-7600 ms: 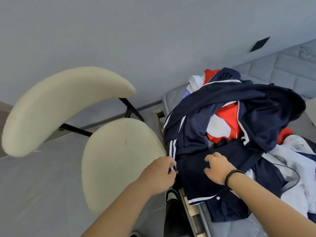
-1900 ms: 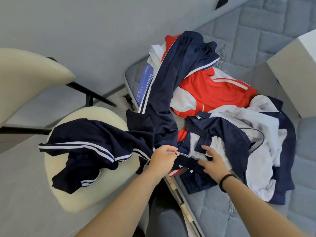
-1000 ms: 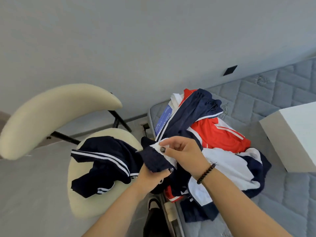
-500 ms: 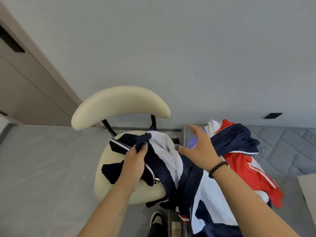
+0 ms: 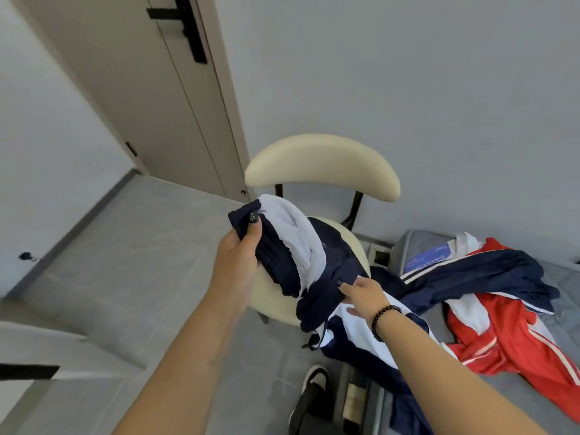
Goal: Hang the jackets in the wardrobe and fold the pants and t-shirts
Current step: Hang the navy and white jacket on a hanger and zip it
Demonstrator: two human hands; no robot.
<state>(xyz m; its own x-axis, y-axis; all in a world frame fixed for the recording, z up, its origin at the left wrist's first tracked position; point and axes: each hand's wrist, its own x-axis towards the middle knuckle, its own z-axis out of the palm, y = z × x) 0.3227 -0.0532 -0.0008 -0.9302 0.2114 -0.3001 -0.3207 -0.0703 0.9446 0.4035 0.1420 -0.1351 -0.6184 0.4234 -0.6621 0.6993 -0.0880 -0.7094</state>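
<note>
Gripping the top edge of a navy & white jacket (image 5: pixel 282 243), the left hand (image 5: pixel 238 262) lifts it above the cream chair (image 5: pixel 320 161). The right hand (image 5: pixel 364 293) pinches the same jacket lower down, w/ a bead bracelet (image 5: pixel 384 320) on the wrist. Its lower part trails toward the mattress (image 5: pixel 561 284), where a navy garment (image 5: pixel 483 274) and a red garment (image 5: pixel 505 334) lie in a heap.

Navy-and-white jacket (image 5: pixel 292 246): was in the pile on the bed (image 5: pixel 561 284), lifted clear above the chair (image 5: pixel 320 161). Left hand (image 5: pixel 238 262): rose, gripped the jacket's upper end. Right hand (image 5: pixel 364 296): dropped lower, took hold of its fabric.
</note>
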